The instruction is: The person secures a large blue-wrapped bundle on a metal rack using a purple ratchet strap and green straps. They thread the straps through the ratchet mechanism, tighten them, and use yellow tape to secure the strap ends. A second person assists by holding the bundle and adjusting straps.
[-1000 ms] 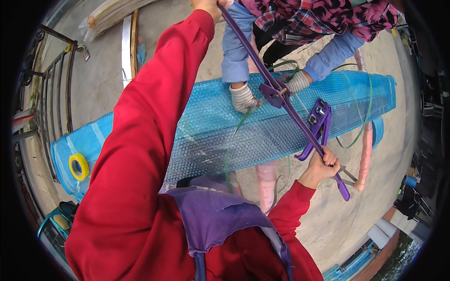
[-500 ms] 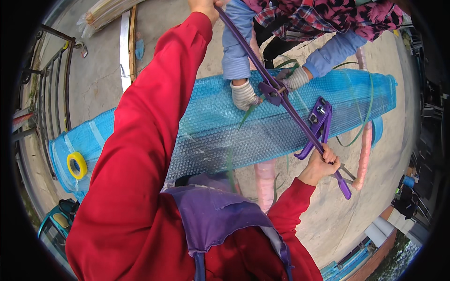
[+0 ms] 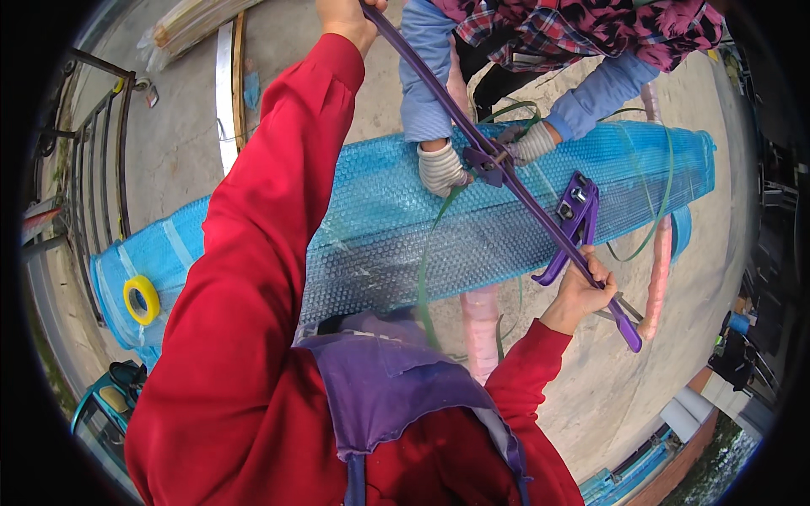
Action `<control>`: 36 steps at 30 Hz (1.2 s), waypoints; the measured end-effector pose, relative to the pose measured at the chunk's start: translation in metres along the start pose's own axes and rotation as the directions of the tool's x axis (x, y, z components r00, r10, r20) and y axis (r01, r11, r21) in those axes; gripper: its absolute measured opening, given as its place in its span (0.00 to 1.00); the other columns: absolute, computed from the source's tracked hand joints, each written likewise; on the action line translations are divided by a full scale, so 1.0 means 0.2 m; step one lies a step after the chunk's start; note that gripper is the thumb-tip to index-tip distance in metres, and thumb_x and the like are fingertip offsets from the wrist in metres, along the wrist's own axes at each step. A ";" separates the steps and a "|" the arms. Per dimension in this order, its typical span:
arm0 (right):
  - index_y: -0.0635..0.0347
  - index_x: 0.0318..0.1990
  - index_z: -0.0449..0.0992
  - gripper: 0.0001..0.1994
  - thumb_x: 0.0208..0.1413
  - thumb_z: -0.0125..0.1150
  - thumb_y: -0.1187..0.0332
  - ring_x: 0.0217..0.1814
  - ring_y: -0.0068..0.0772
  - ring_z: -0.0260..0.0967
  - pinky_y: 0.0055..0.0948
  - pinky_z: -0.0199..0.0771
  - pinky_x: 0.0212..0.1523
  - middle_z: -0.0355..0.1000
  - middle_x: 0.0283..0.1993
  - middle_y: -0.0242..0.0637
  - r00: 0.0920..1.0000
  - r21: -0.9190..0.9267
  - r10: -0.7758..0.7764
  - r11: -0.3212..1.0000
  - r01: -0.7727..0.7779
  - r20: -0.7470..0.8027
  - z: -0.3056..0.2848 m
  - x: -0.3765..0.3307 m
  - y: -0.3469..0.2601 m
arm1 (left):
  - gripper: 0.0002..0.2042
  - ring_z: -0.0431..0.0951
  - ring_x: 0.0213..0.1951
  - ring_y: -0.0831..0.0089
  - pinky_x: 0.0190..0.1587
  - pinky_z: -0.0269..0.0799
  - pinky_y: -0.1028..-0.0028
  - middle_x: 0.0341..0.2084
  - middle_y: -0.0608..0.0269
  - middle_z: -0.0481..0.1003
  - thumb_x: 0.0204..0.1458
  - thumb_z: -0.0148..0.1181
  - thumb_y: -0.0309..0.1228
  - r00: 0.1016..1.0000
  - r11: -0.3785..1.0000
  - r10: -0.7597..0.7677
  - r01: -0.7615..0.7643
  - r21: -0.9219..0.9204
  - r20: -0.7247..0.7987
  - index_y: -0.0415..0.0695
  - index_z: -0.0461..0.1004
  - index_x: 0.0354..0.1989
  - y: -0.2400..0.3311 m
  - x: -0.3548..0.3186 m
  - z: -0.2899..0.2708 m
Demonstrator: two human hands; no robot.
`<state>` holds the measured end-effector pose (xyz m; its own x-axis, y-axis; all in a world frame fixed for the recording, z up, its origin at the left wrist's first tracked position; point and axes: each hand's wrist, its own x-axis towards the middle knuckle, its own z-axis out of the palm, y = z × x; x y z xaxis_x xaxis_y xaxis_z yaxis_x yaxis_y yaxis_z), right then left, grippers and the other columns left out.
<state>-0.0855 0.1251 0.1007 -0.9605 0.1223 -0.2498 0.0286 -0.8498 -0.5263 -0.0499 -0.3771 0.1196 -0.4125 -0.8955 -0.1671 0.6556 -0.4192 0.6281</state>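
My left hand, partly cut off by the upper edge, is closed on the far handle of a long purple strapping sealer. Around its near handle my right hand is wrapped. The two handles are spread wide apart, and the sealer's jaw head sits over a long bundle in blue bubble wrap. At the jaws, a co-worker's gloved hands hold a green plastic strap that hangs over the bundle's near side. A purple strap tensioner lies on the bundle beside the sealer.
A yellow tape roll rests on the bundle's left end. Pink-wrapped supports stand beneath the bundle. The co-worker in a plaid garment leans in from the far side. A metal rack stands at the left.
My left hand has shifted slightly left, and the sealer's near handle end has swung a little right. The co-worker's hands stay at the jaws.
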 end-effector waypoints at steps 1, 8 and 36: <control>0.54 0.18 0.60 0.12 0.52 0.47 0.67 0.24 0.31 0.58 0.46 0.66 0.48 0.56 0.18 0.32 0.998 -0.060 -0.048 0.997 0.046 -0.039 0.05 -0.02 -0.02 | 0.17 0.59 0.15 0.77 0.21 0.59 0.73 0.14 0.72 0.58 0.56 0.51 0.51 1.000 1.000 -0.004 0.004 0.003 -0.020 0.52 0.62 0.28 0.03 -0.01 0.02; 0.59 0.24 0.64 0.10 0.54 0.51 0.65 0.24 0.26 0.59 0.28 0.68 0.34 0.59 0.20 0.31 0.948 0.021 -0.307 0.952 0.306 0.083 0.01 0.09 -0.48 | 0.15 0.60 0.16 0.76 0.20 0.60 0.73 0.15 0.73 0.61 0.56 0.52 0.48 0.951 0.991 0.131 -0.131 -0.021 0.281 0.51 0.64 0.29 0.38 0.15 0.13; 0.51 0.22 0.55 0.12 0.57 0.45 0.74 0.18 0.17 0.43 0.23 0.51 0.25 0.46 0.17 0.24 0.683 -0.296 -0.234 0.771 0.564 0.692 1.09 -0.51 -0.14 | 0.22 0.47 0.12 0.84 0.15 0.45 0.80 0.10 0.78 0.49 0.59 0.47 0.51 0.720 0.984 0.004 -0.126 0.124 0.694 0.54 0.57 0.16 0.55 -0.84 0.83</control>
<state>-0.0485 0.0238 0.3175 -0.8543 -0.0721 0.5147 -0.4376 -0.4347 -0.7871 -0.0135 -0.2484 0.3441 -0.7331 -0.5426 0.4101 0.6185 -0.2811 0.7338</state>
